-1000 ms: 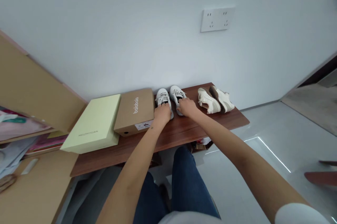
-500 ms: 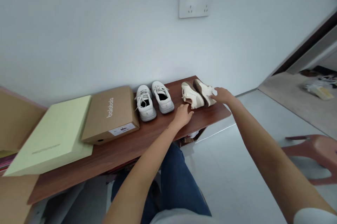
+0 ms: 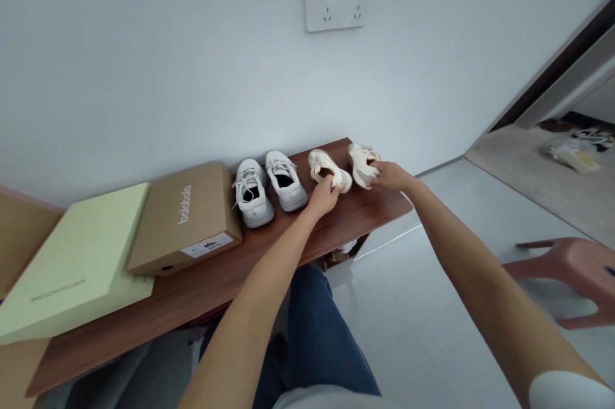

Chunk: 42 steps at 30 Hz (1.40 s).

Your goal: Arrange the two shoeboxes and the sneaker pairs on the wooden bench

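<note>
Two cream sneakers are at the right end of a brown wooden shelf top (image 3: 202,313). My left hand (image 3: 325,196) pinches the heel of the left cream sneaker (image 3: 319,164), which stands with its toe toward the wall. My right hand (image 3: 388,176) is closed on the heel of the right cream sneaker (image 3: 359,162), with the fingers partly inside its opening. A gap lies between these two shoes. Just left of them sits a pair of white sneakers, a right one (image 3: 277,165) and a left one (image 3: 248,181) with loose laces, toes to the wall.
A brown shoebox (image 3: 163,217) and a pale green box (image 3: 86,249) stand on the shelf's left part. Above is a wall socket plate (image 3: 335,4). A pink stool (image 3: 571,268) is on the floor at right, and bagged items (image 3: 576,151) lie farther back.
My left hand has reached the left cream sneaker's heel and gripped it. Both cream sneakers, tipped on their sides before, now sit more upright and farther apart. The view shifted slightly.
</note>
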Each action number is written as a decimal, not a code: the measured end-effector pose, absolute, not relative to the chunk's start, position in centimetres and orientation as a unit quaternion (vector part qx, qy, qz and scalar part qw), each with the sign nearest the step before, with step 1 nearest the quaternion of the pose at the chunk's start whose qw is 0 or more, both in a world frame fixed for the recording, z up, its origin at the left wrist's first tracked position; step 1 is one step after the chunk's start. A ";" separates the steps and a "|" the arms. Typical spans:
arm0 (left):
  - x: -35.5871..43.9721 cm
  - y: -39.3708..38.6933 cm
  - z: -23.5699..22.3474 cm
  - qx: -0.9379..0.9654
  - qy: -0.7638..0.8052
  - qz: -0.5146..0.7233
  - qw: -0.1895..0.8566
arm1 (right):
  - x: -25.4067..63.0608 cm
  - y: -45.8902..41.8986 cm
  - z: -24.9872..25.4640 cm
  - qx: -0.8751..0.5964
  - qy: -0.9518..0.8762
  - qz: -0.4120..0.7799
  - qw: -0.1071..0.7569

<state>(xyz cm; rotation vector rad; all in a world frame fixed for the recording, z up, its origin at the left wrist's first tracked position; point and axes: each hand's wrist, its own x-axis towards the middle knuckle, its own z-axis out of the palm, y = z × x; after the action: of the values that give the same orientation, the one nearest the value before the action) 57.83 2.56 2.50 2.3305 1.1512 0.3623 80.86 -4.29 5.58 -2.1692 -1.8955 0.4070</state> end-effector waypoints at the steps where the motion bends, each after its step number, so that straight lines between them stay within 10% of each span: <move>1: 57.8 3.0 3.1 0.870 0.413 0.122 0.240 | 80.7 -3.8 5.9 -0.743 -0.652 0.119 0.095; 18: 60.8 6.4 4.9 0.929 0.346 -0.025 0.128 | 77.9 2.0 6.6 -0.733 -0.678 0.022 -0.055; 42: 59.6 4.0 4.4 0.917 0.383 0.054 0.097 | 77.2 0.5 5.4 -0.729 -0.683 -0.007 0.032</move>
<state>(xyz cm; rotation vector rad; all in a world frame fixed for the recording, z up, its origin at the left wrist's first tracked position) 59.55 4.05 4.40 2.7155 1.1343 0.1605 77.22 0.55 5.42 -2.2452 -2.1036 -0.0210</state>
